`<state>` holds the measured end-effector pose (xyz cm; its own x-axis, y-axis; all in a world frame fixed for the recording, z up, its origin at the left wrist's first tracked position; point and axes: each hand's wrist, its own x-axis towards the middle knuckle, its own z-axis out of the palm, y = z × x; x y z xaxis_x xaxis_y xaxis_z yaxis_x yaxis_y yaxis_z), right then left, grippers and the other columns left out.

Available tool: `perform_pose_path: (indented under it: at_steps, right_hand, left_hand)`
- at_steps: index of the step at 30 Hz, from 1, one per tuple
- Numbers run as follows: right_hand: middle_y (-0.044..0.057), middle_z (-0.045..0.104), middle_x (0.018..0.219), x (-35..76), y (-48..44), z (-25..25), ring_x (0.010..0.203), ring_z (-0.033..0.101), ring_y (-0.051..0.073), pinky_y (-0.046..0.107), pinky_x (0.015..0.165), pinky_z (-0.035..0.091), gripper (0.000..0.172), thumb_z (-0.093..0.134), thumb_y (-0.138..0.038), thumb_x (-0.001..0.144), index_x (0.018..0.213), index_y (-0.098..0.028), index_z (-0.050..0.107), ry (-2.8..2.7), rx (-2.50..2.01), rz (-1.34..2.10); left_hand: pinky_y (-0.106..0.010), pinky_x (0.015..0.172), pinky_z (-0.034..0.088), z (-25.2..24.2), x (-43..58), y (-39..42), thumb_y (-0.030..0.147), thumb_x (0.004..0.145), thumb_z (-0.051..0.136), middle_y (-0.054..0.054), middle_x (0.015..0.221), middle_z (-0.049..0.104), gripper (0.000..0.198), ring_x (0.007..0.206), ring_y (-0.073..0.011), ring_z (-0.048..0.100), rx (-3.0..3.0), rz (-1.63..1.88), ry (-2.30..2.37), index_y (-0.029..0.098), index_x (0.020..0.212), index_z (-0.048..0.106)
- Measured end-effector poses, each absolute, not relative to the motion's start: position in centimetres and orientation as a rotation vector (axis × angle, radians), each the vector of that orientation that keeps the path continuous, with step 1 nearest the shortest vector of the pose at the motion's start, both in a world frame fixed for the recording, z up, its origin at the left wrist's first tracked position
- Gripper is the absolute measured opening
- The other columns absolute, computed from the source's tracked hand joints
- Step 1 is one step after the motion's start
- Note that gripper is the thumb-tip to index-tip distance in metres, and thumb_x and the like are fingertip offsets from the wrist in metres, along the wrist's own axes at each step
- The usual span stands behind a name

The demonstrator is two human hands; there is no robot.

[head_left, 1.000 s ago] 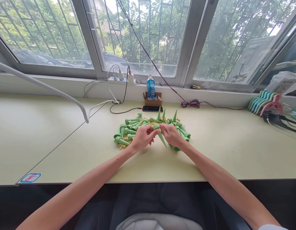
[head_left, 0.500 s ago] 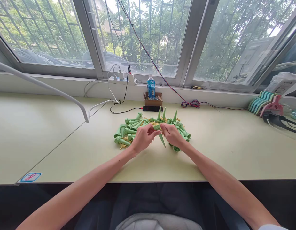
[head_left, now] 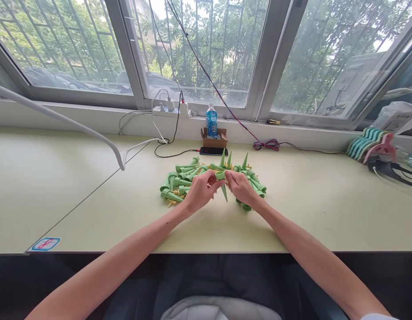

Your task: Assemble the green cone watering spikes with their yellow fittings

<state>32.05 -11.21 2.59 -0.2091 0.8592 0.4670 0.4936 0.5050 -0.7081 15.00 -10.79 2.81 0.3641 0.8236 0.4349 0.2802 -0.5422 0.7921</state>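
Note:
My left hand [head_left: 203,186] is closed around a green plastic watering spike [head_left: 220,175], thumb and fingers at its wide round collar. The spike's open top tilts toward me and its pointed end slants down between my hands. My right hand [head_left: 238,184] is closed, with its fingertips pinched at the right side of the same collar; whether they also hold a small part is hidden. Around and behind both hands lies a pile of similar green spikes [head_left: 184,181], several standing point up, with small yellow valve pieces [head_left: 172,203] among them.
A phone [head_left: 213,151] on a cable lies behind the pile, before a small cardboard box [head_left: 214,141] and a blue-labelled bottle [head_left: 212,121]. A white tube [head_left: 75,124] crosses the left side. Coiled wire [head_left: 266,145] and coloured hangers [head_left: 371,144] are at the right.
The held spike has turned, so its open top shows more and its tip has shifted slightly up and left. Both hands stay at its collar. The view has shifted slightly.

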Motion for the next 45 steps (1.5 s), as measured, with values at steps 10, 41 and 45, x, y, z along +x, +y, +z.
perform_pose_path:
  at_steps: [10,41,45]
  right_hand:
    - [-0.003,0.041,0.057,31.9,-11.4,2.7,0.053,0.037,0.011,0.025,0.055,0.032,0.044,0.034,-0.049,0.098,0.067,-0.02,0.042,-1.883,-1.091,0.479]
    - [-0.004,0.031,0.052,32.1,-11.7,2.9,0.052,0.026,0.01,0.026,0.051,0.026,0.047,0.042,-0.05,0.093,0.058,-0.02,0.032,-2.001,-1.129,0.312]
    - [-0.004,0.031,0.052,32.1,-11.7,2.9,0.052,0.026,0.01,0.026,0.051,0.026,0.048,0.043,-0.049,0.093,0.057,-0.02,0.032,-2.007,-1.123,0.303]
  left_hand:
    - [-0.024,0.04,0.049,3.1,15.0,-10.0,0.051,0.08,0.066,0.0,0.062,0.06,0.04,0.049,-0.0134,0.059,1.62,0.987,0.739,0.015,0.091,0.052]
    - [-0.019,0.039,0.038,2.9,14.5,-9.9,0.06,0.082,0.059,0.0,0.062,0.059,0.045,0.043,-0.0071,0.047,1.481,0.717,0.749,0.017,0.091,0.052]
    - [-0.019,0.038,0.037,2.8,14.5,-9.8,0.06,0.083,0.059,0.0,0.062,0.059,0.044,0.043,-0.0068,0.045,1.489,0.709,0.744,0.017,0.089,0.051]
